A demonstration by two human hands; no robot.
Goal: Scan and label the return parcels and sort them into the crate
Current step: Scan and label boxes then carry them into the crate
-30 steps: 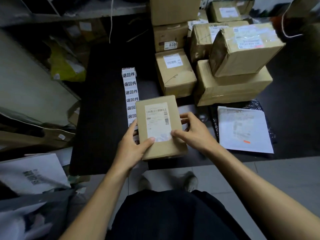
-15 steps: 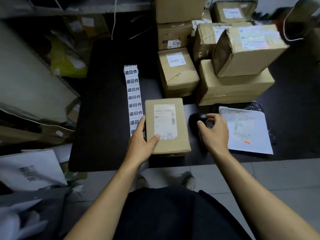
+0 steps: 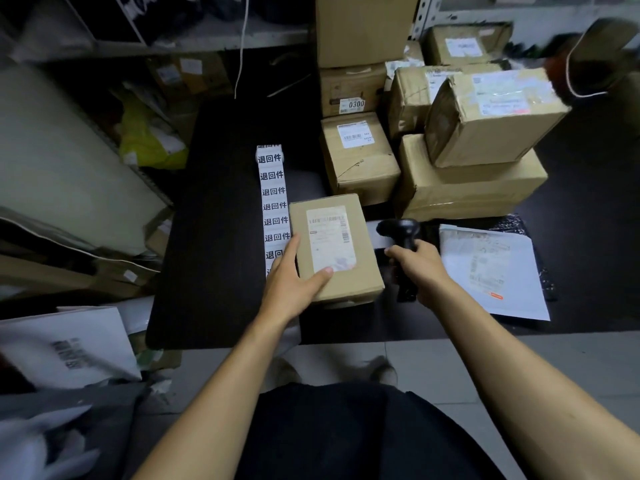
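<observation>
Gripping the near left corner of the small box [image 3: 334, 247], my left hand [image 3: 294, 275] has its fingers along the side by the label strip [image 3: 273, 206] and its thumb on top, at the shipping label's edge. It sits on the dark table [image 3: 214, 237] before me. It looks stiff, light cardboard; I judge the side edges the best hold. My right hand [image 3: 420, 268] is wrapped around the scanner [image 3: 401, 233], beside the box.

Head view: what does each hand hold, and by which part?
Left hand grips the small parcel by its near left corner; right hand grips the barcode scanner by its handle.
</observation>
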